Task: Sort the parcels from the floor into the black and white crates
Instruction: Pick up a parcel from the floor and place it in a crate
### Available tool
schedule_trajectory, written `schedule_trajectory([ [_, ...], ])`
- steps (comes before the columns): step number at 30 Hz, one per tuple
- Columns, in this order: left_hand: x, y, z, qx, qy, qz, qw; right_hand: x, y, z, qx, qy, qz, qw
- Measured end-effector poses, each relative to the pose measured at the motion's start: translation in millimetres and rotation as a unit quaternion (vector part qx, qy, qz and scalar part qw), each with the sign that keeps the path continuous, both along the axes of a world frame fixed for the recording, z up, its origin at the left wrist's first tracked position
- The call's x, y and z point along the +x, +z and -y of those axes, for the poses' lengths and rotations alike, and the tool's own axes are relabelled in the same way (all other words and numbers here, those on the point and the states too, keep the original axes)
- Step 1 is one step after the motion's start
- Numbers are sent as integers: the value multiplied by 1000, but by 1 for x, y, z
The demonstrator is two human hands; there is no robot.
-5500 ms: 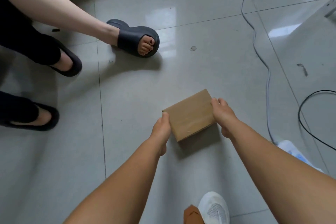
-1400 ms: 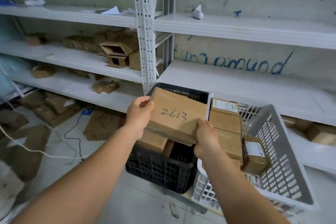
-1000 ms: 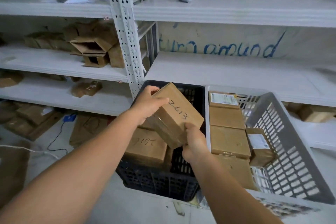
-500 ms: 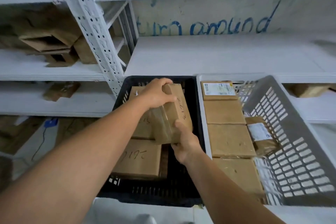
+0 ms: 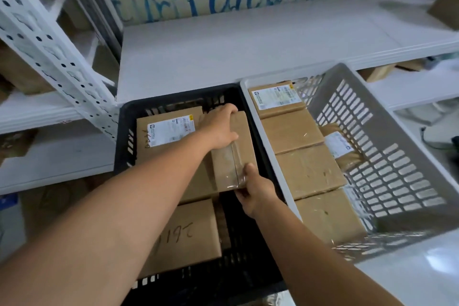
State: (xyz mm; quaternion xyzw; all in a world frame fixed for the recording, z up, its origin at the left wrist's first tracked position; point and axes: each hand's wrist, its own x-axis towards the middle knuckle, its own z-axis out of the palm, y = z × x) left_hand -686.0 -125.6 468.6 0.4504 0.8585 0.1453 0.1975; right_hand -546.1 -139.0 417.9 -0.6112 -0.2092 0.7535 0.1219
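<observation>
A brown cardboard parcel [image 5: 232, 154] stands on its edge inside the black crate [image 5: 124, 131], at the crate's right side. My left hand [image 5: 219, 129] grips its far top end and my right hand [image 5: 255, 190] grips its near end. Beside it in the black crate lie a labelled parcel [image 5: 166, 129] and a parcel with handwritten numbers [image 5: 183, 233]. The white crate [image 5: 387, 146] stands just to the right and holds several brown parcels [image 5: 308, 171].
Both crates sit in front of a white shelf rack [image 5: 236, 45] with a perforated white post [image 5: 52, 57] at the left. More cardboard boxes lie on the shelves at left and far right. The wall behind carries blue handwriting.
Both hands have lowered the parcel deeper into the black crate and turned it onto its edge. The camera has tilted down, closer over the crates.
</observation>
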Motion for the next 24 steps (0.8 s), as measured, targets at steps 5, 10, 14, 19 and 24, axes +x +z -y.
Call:
schedule_trajectory([
  [5,-8,-33,5,-96,-77,7,992,-9,-15,13,-50,-49,31,997],
  [10,-13,-57,5,-158,-130,-20,979,-17,-36,16,-77,-56,44,994],
  [14,-18,-67,5,-215,-188,-109,952,-29,-52,9,-64,-54,46,995],
  [19,-17,-79,9,-284,-202,-122,929,-45,-69,-4,-67,-27,52,996],
  [24,-23,-77,14,-192,-184,-118,957,-58,-71,-14,-90,-54,30,994],
])
